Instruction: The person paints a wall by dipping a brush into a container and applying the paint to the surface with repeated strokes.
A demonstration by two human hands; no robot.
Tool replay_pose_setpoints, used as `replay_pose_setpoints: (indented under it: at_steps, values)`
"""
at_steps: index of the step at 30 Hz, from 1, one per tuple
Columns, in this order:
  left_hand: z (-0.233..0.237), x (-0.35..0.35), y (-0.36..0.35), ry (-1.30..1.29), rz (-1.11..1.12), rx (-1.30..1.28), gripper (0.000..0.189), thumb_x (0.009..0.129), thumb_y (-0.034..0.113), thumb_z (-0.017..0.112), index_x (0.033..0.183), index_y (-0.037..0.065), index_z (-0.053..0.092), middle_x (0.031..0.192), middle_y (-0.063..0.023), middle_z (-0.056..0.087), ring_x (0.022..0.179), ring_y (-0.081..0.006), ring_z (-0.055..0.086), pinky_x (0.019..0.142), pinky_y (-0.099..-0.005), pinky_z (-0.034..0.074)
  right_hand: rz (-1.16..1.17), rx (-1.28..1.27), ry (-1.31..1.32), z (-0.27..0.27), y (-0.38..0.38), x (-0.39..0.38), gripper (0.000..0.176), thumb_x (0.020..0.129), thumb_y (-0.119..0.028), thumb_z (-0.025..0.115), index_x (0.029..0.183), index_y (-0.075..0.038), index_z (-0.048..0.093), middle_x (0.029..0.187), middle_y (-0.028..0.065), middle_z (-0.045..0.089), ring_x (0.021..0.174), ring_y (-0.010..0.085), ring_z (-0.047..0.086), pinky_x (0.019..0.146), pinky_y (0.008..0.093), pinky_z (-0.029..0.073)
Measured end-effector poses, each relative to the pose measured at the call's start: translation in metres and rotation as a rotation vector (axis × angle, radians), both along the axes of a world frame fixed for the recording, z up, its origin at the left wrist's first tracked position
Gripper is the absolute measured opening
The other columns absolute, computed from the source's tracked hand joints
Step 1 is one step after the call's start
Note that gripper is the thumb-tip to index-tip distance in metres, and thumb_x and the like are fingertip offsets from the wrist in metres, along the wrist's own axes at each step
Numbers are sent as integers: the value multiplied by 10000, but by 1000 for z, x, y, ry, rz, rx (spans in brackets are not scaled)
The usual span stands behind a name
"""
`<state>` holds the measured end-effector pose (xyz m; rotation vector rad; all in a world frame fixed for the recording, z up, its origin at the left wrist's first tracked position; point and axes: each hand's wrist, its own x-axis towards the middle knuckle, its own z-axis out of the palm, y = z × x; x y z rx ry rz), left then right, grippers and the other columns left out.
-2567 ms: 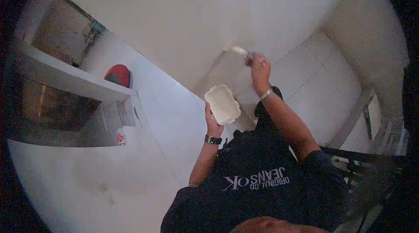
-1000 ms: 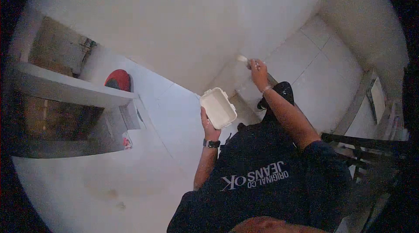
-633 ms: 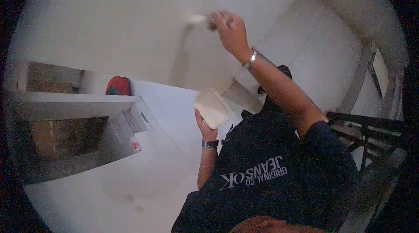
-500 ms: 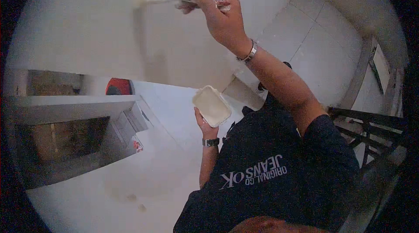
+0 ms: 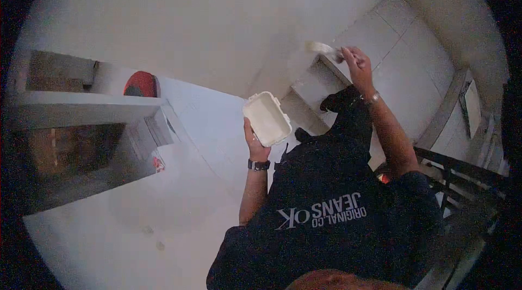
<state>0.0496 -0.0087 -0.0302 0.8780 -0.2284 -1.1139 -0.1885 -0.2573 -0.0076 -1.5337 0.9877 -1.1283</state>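
Clock positions are taken about the centre of my view, as I watch the head camera from a distance. The left hand (image 5: 260, 152), near six o'clock, holds a cream container (image 5: 267, 119); its thumb lies along the container's nine o'clock side and its other fingers are largely hidden from me. The container sits almost at the centre, tilted, with its open face toward the camera; I cannot distinguish any contents from its pale interior. The right hand (image 5: 358, 63), at two o'clock, is closed around the handle of a paintbrush (image 5: 327, 50), whose pale bristle end points between nine and ten o'clock. The brush is well apart from the container. A pale wall (image 5: 179, 23) spreads from eleven to twelve o'clock; whether the bristles touch it, I cannot tell. A dark wristwatch (image 5: 259, 165) circles the left wrist and a metallic bracelet (image 5: 372, 98) the right. A dark shirt (image 5: 315, 249) occupies five o'clock, a red-and-dark rounded object (image 5: 142, 83) ten o'clock, and a black railing-like frame (image 5: 462, 165) lies between three and four.
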Motion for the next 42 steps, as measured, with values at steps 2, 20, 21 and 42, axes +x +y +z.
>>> replay_pose_setpoints:
  at_steps: [2,20,21,42]
  values:
    - [0,0,-3,-153,-42,-27,578,959,470,355,1361,55,366,1324,-122,481,1185,-261,497,1001,-412,404,134,-103,127,40,28,-17,222,901,-222,574,995,-35,648,968,81,655,852,199,623,770,330,491]
    - [26,6,-5,111,-254,22,622,942,530,318,1340,56,380,1278,-155,498,1137,-299,529,936,-458,463,914,-1157,677,120,122,43,367,737,-141,630,1091,-56,586,939,115,586,980,296,575,843,380,490]
    - [23,6,-5,60,-250,24,624,938,534,324,1337,58,384,1272,-155,500,1136,-302,530,933,-458,465,969,-1040,648,132,120,42,388,773,-169,602,1148,-80,557,1010,120,587,1025,298,563,893,384,469]
    - [4,12,1,-39,-277,-72,540,949,459,399,1321,68,419,1265,-100,525,1143,-247,529,955,-406,450,64,933,-704,-11,189,24,304,966,-316,465,1016,-37,573,932,76,639,789,158,628,766,344,524]
